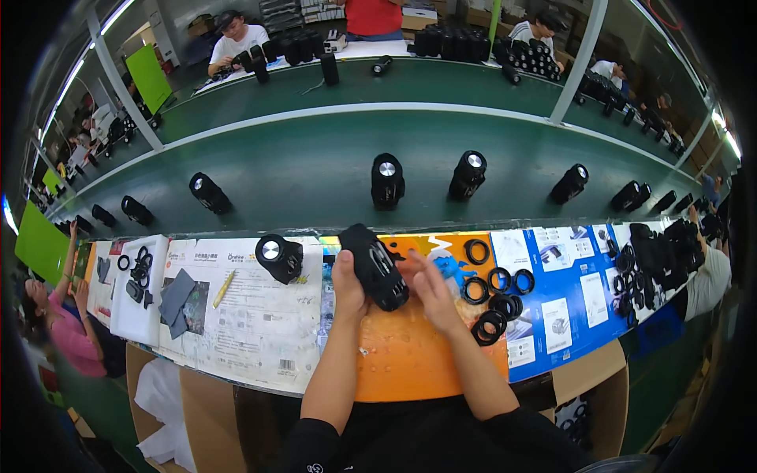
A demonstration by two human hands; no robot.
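Note:
My left hand (348, 285) is wrapped round a black cylindrical speaker (374, 266), tilted over the orange part of the bench, with printed marks and a panel along its side. Just right of it is my right hand (432, 290), fingers apart and stretched toward the speaker; whether a fingertip touches it I cannot tell. Another black speaker with a silver end (279, 258) stands on the white sheet to the left. Several black rings (490, 327) lie to the right of my right hand, beside a crumpled blue-and-white piece (448, 266).
A green conveyor belt (292, 169) runs across behind the bench, carrying spaced black speakers (387, 181). On the left lie a white foam tray (126, 315) with black parts, a grey cloth (180, 303) and a yellow pen (224, 288). Cardboard boxes (209, 418) stand below. Other people work around the line.

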